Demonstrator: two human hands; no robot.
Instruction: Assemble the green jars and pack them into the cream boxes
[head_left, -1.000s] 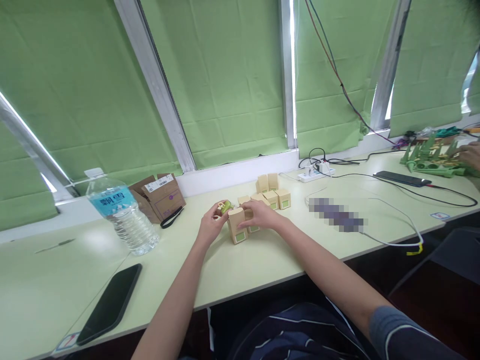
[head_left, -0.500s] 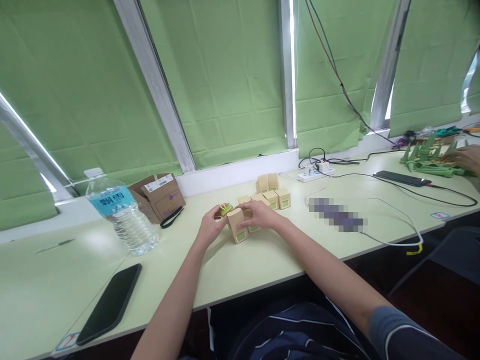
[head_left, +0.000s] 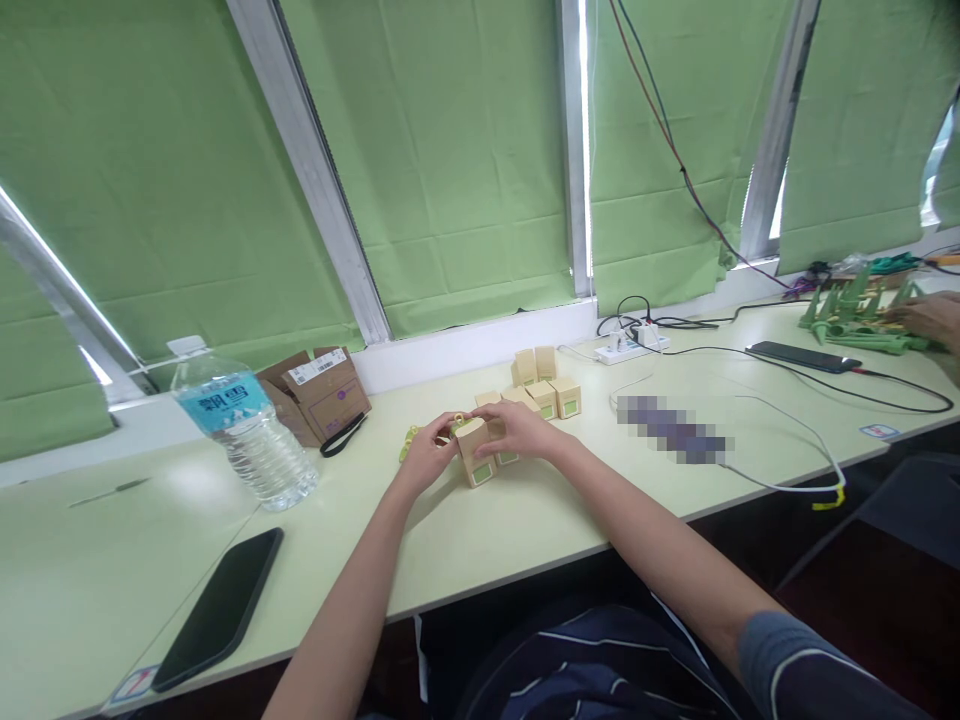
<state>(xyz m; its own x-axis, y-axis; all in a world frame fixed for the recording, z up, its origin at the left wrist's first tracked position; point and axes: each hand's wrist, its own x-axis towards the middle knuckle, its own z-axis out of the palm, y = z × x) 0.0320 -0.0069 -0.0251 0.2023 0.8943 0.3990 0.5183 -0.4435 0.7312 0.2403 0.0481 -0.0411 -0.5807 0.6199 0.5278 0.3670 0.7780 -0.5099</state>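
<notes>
A small tan cardboard box (head_left: 475, 472) with a green window stands upright on the table, its flap raised. My right hand (head_left: 519, 430) grips this box from the right and behind, fingers closed over its top. My left hand (head_left: 426, 458) is at the box's left side, its fingers closed on a small green object with a yellowish loop (head_left: 460, 420) at the open top. How far that object sits inside is hidden. More green pieces (head_left: 408, 443) lie just beyond my left hand. Several similar boxes (head_left: 568, 397) stand behind and right of my right hand, one partly hidden by it.
Left stand a large water bottle (head_left: 251, 430), a brown carton (head_left: 319, 400) and a black phone (head_left: 221, 610). Right are a power strip (head_left: 631, 347), cables, a pixelated item (head_left: 671, 430) and another phone (head_left: 804, 357). Another person's hand (head_left: 934, 318) is by green parts (head_left: 862, 315).
The green object has moved slightly right and down against the box's top, its loop now upright. My left hand has shifted a little, uncovering the green pieces behind it. The right hand stays put.
</notes>
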